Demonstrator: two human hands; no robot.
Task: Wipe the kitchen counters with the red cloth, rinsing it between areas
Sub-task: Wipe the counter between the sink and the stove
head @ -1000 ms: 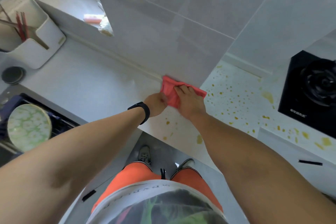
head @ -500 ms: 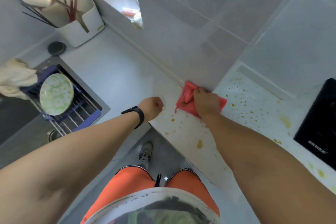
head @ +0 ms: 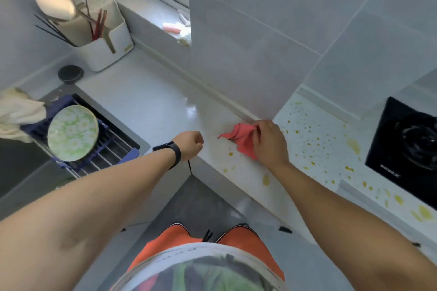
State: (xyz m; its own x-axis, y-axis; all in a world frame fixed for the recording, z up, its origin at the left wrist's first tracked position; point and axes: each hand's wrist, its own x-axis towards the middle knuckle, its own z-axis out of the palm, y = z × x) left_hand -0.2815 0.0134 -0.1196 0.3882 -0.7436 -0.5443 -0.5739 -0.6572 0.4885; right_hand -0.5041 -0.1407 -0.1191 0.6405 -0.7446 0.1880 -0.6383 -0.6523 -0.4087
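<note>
Grip first, left to right: our left hand (head: pixel 190 143) is curled into an empty fist at the table (head: pixel 146 106) edge, forearm reaching forward. Our right hand (head: pixel 268 143) pinches the bunched red cloth (head: pixel 238 136) just beside the wall corner, wrist bent down. We judge a wiping pass is in hand; next, the yellow spatters (head: pixel 314 134) to the right call for flattening the cloth.

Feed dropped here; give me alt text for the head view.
The right hand pinches the bunched red cloth on the white counter near yellow splatters; the left hand is fisted at the counter edge. Sink left, black stove right.
</note>
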